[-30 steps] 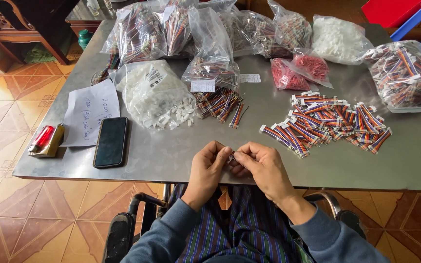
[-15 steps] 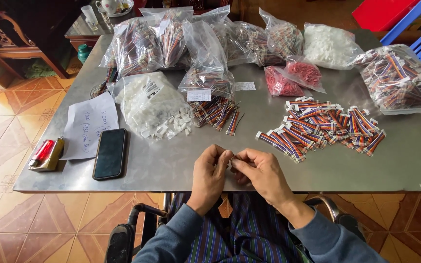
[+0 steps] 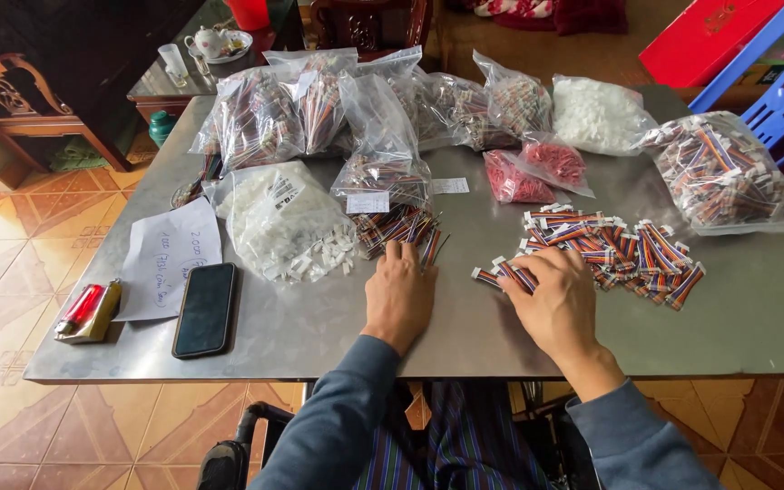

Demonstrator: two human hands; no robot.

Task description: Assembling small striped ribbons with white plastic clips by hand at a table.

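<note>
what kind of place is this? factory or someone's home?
Likely a home doing piecework: carved wooden furniture, a tea set on a side table, and a metal table stacked with bagged wire connectors.

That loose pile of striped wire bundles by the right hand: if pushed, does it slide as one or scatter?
The wire bundles lie as separate short pieces, so they would probably scatter. The metal table looks smooth, so they likely slide easily. They look small and thin, probably light and floppy under the right hand.
</note>
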